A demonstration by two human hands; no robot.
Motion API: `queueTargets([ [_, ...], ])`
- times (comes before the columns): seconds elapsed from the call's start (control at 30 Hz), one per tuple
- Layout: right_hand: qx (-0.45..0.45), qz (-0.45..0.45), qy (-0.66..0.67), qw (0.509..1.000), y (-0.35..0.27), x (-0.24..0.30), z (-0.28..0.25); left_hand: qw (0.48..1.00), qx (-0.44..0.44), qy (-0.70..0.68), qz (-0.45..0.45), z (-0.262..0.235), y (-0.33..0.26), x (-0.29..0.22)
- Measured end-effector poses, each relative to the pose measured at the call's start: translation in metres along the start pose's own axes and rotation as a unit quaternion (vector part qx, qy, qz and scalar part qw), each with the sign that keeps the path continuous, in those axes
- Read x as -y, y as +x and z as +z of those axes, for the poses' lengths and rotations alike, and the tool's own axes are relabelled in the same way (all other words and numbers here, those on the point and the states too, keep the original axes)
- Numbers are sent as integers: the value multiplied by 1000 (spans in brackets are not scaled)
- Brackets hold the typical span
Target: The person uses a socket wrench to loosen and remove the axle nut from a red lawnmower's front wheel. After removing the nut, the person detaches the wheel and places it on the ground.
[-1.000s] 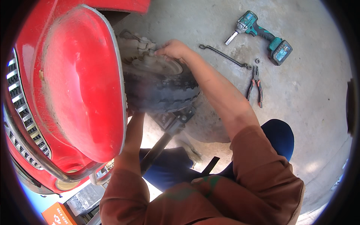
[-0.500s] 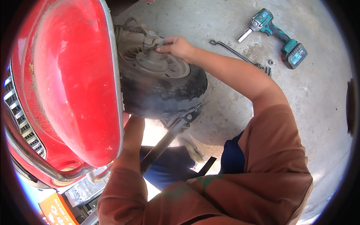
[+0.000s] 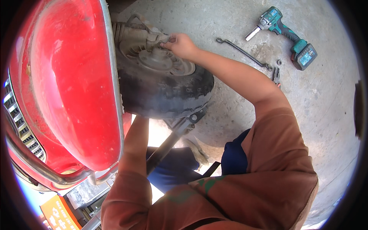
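A dusty wheel (image 3: 165,94) with a black tyre and a grey hub (image 3: 155,59) sits beside the red vehicle's fender. At the hub's far side, my right hand (image 3: 181,46) is closed, thumb and fingers pinched at the edge of the metal bracket (image 3: 155,38) on the axle end. What lies between the fingertips is too small to make out. My left forearm (image 3: 137,134) reaches up underneath the wheel, and the hand itself is hidden behind the tyre and fender. A long metal bar (image 3: 168,147) runs from the tyre's near side down toward my body.
The red fender (image 3: 76,84) fills the left. On the concrete floor at right lie a green and black cordless impact wrench (image 3: 285,34), a long wrench (image 3: 245,53), a small nut (image 3: 279,62) and pliers (image 3: 276,74). An orange box (image 3: 59,212) stands at lower left.
My right hand stays at the bracket, its fingers curled in more. The view has shifted slightly, and the pliers by the wrench show more fully now.
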State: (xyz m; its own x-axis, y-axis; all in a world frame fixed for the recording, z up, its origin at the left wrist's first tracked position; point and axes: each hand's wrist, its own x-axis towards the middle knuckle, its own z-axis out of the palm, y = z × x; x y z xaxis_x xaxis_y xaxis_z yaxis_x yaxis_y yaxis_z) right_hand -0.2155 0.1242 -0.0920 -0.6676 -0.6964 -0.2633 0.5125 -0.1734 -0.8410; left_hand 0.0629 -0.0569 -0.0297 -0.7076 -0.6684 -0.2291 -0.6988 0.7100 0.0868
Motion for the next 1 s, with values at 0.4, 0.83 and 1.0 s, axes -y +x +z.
queueTargets([
  [0.4, -59, -96, -320, 941, 2, -49, -136, 1000, 12, 5, -4, -2, -4, 6],
  [0.83, 10, -128, -399, 908, -30, -75, -165, 1000, 14, 6, 9, -1, 10, 7],
  [1.0, -119, -62, -332, 934, -15, -55, -181, 1000, 11, 7, 19, 4, 15, 4],
])
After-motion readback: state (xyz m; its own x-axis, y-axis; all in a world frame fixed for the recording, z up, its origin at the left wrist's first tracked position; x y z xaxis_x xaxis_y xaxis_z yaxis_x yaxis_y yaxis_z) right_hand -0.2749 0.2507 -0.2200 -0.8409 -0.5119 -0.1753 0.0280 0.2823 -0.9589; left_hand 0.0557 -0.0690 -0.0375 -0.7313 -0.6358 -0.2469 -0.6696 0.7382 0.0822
